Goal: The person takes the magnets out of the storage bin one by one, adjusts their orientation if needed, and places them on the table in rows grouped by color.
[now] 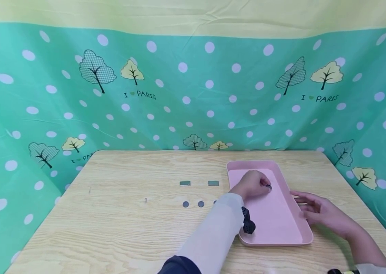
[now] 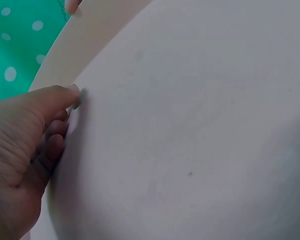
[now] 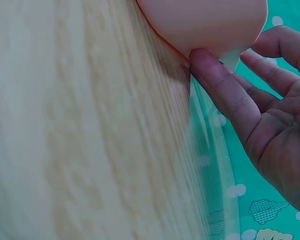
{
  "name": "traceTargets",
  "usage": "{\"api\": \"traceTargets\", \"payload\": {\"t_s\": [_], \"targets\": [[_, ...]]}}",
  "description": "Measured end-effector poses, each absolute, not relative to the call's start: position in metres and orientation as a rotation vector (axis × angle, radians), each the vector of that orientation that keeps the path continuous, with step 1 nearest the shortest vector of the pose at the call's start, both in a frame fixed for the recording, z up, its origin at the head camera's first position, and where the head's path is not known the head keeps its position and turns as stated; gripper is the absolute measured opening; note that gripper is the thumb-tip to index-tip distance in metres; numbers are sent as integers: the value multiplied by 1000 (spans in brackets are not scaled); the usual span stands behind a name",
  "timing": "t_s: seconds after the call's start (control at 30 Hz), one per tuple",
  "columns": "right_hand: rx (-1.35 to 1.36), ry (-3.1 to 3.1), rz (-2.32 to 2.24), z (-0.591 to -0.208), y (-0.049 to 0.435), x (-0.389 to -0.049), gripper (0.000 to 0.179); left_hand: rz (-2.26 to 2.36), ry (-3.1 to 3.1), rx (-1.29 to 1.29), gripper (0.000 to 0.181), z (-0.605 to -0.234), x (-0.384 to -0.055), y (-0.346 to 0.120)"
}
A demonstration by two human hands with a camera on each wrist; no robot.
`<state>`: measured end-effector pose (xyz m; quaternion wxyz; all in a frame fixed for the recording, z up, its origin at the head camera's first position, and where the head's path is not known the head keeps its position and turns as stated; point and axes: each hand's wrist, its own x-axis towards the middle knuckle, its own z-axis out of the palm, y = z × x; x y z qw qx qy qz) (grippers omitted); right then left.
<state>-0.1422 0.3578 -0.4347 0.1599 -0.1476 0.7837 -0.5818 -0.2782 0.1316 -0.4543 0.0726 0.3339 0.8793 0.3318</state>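
Note:
Inside the pink tray (image 1: 268,224), my left hand (image 1: 252,184) pinches a small dark disc (image 1: 268,187) between thumb and fingertips, close over the tray floor. In the left wrist view, the left hand (image 2: 25,145) is near the tray wall, with only a sliver of the disc showing at its fingertips. My right hand (image 1: 328,213) rests against the outside of the tray's right wall, fingers spread along it. In the right wrist view, the right thumb touches the tray's outer side (image 3: 210,25).
On the wooden table (image 1: 110,228), left of the tray, lie dark discs (image 1: 185,204) in a row, one partly hidden by the left sleeve (image 1: 217,228). Behind them are two green rectangular pieces (image 1: 185,183). A green dotted curtain (image 1: 165,87) hangs around the table.

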Motion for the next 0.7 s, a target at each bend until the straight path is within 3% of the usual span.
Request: {"api": "traceTargets", "payload": {"t_s": [0.7], "targets": [[-360, 2299, -1600, -431, 356, -139, 62, 1214, 2478, 1069, 15, -424, -271, 115]]}}
